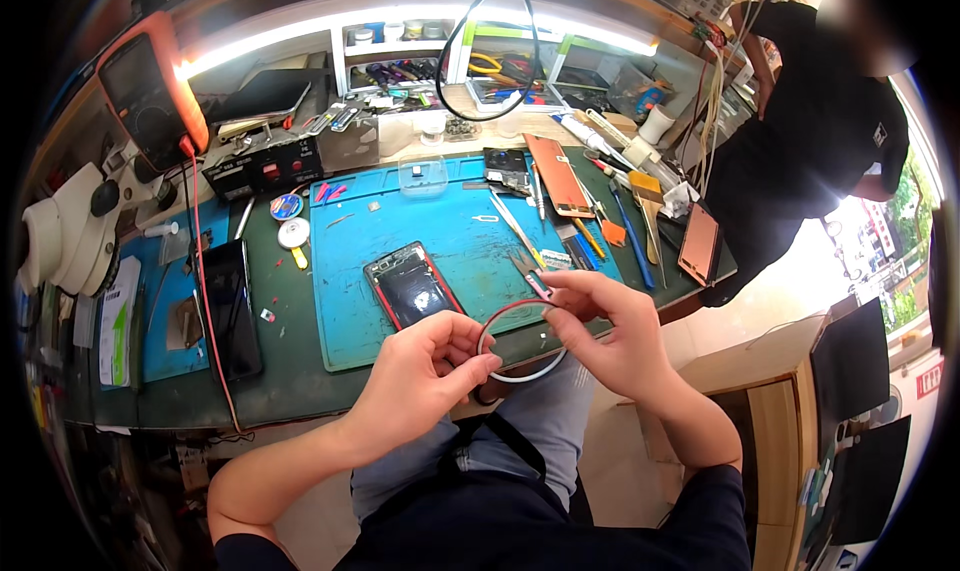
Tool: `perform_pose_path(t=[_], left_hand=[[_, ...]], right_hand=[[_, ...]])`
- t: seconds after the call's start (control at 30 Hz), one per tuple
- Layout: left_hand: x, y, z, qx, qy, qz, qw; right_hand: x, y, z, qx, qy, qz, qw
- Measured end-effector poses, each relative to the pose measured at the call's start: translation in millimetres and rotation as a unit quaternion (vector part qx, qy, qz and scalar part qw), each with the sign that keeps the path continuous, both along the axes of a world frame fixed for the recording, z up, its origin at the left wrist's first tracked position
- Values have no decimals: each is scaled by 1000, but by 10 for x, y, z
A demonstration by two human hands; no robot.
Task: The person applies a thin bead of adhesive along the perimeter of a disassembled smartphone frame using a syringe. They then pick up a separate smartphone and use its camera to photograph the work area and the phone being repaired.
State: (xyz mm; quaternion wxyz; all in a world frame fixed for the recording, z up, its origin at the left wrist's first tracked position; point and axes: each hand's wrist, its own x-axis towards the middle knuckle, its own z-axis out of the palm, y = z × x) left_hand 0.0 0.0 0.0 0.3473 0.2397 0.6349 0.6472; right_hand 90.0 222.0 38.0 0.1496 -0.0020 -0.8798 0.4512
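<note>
A thin cable point(525, 379), white along its lower arc and reddish along its upper arc, forms a loop between my hands above the bench's front edge. My left hand point(425, 366) is closed, pinching the loop's left side between thumb and fingers. On the other side, my right hand point(610, 326) grips the cable with thumb and forefinger. Small grey-jawed cutters point(527, 264) show just beyond the right fingertips; whether that hand also holds them is unclear. Behind the left hand, a red-edged phone point(415, 289) with a dark glossy face lies on the blue work mat point(345, 321).
A dark phone point(232, 311) and a red test lead point(208, 341) lie at left, near an orange multimeter point(150, 91) and white microscope point(70, 231). Tweezers point(515, 229), brushes and copper-coloured phone panels point(560, 176) crowd the right. A person in black point(790, 141) stands far right.
</note>
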Motion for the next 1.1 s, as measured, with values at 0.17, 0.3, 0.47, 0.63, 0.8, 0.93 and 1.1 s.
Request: perform_pose_path(t=[0.17,0.3,0.47,0.63,0.8,0.93,1.1], left_hand=[[-20,-61,28,5,8,6,1000],[-37,-62,50,8,2,33,999],[-122,-112,41,-6,37,23,999],[-131,-118,63,6,18,44,999],[-153,-145,71,-20,111,46,993],[-210,-176,19,-5,384,76,920],[-295,-215,-18,11,581,95,808]], right_hand=[[-138,-159,27,-125,-117,42,984],[-175,-161,40,-116,-153,25,981],[-218,-191,38,-78,-133,48,987],[-249,-209,24,-77,-146,52,985],[-287,-224,35,-92,-163,65,980],[-316,-241,36,-123,-174,82,974],[-373,-271,40,-98,-181,94,974]])
